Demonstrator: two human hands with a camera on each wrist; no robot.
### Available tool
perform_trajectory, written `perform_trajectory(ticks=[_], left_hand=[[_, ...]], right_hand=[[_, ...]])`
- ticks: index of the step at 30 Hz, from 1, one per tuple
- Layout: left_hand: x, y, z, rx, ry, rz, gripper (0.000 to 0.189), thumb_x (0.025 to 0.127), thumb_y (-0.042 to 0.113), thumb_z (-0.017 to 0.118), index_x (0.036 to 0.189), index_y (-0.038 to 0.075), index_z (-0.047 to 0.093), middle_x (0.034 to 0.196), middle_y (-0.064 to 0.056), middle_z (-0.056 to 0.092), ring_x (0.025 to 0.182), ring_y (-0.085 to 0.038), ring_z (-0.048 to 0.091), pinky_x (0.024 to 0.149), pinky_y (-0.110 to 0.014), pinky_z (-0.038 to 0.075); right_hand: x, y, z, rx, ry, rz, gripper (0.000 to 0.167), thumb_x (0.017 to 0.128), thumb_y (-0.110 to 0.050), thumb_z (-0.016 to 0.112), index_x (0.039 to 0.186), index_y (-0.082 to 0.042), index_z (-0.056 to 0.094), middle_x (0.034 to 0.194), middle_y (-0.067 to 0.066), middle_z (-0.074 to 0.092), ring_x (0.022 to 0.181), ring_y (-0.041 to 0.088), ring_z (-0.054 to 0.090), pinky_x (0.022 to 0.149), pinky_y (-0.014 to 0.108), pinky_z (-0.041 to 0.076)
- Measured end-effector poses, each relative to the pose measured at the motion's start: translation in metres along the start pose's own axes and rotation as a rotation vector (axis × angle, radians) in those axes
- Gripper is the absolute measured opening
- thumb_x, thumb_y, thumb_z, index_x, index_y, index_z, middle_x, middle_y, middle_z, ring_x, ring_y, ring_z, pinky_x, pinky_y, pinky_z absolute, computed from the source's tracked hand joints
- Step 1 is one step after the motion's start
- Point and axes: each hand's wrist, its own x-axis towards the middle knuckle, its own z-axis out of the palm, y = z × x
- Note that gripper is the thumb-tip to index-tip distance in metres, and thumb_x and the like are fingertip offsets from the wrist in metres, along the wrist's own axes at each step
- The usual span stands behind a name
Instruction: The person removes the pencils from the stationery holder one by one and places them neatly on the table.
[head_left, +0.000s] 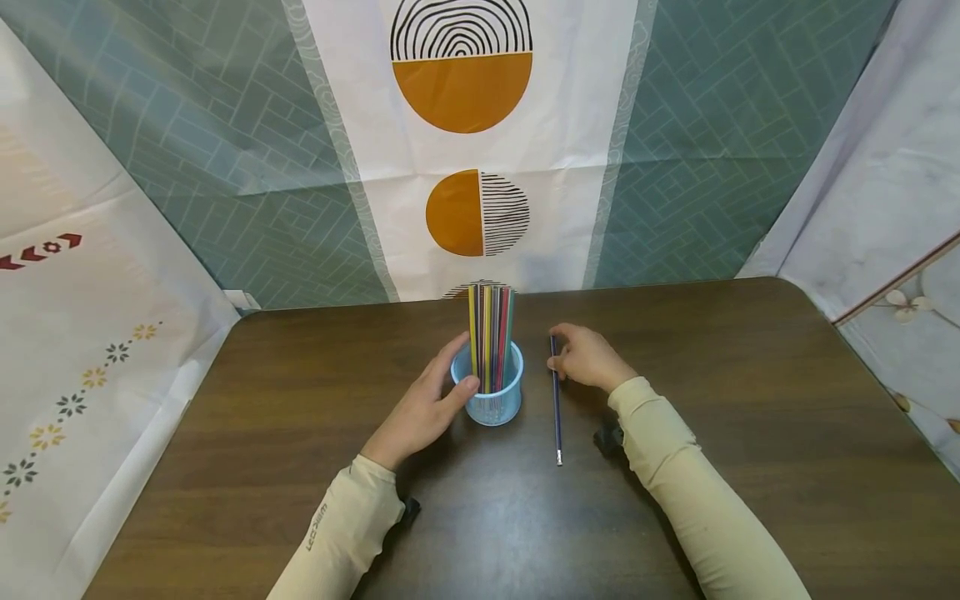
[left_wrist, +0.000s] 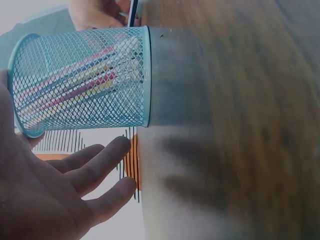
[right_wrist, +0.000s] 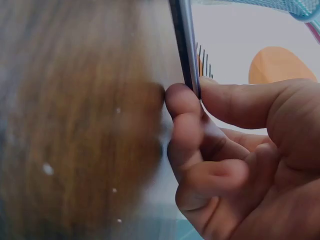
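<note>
A light blue mesh pencil cup [head_left: 495, 410] stands upright on the table, filled with several coloured pencils [head_left: 489, 337] that rise above its rim. My left hand [head_left: 418, 415] holds the cup near its rim, thumb at the front and index finger behind. In the left wrist view the other fingers [left_wrist: 102, 167] spread away from the mesh. To the right of the cup, my right hand [head_left: 588, 358] pinches a dark blue pencil [head_left: 557, 417] near its far end, between thumb [right_wrist: 240, 102] and fingertips. The pencil's pale eraser end points toward me, close over the tabletop.
The brown wooden table [head_left: 300, 375] has rounded far corners. Behind it hangs a green and white patterned cloth [head_left: 555, 225], with pale cloths at the left [head_left: 150, 392] and right [head_left: 885, 192]. A dark wrist camera [head_left: 609, 435] sits under the right sleeve.
</note>
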Motion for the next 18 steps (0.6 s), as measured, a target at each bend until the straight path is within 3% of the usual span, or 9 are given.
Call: perform_trajectory(ticks=[8,18], left_hand=[[0.0007,-0.0007,0.0007,-0.002,0.003,0.013,0.064,0.105,0.048,0.052,0.16,0.039,0.021,0.163,0.002,0.026,0.146,-0.024,0.03,0.112,-0.058,0.028],[0.0004,-0.0014,0.002,-0.005,0.008,0.015,0.063,0.105,0.047,0.052,0.16,0.04,0.021,0.162,0.002,0.027,0.144,-0.024,0.032,0.112,-0.056,0.029]], right_hand=[[0.0004,0.0045,0.0,0.026,-0.043,0.02,0.052,0.095,-0.003,0.067,0.142,0.005,0.046,0.064,0.008,0.059,0.047,0.017,0.048,0.051,0.032,0.042],[0.0014,0.0071,-0.0005,0.022,-0.058,0.04,0.053,0.095,-0.004,0.067,0.143,0.004,0.045,0.065,0.008,0.058,0.049,0.019,0.05,0.057,0.034,0.045]])
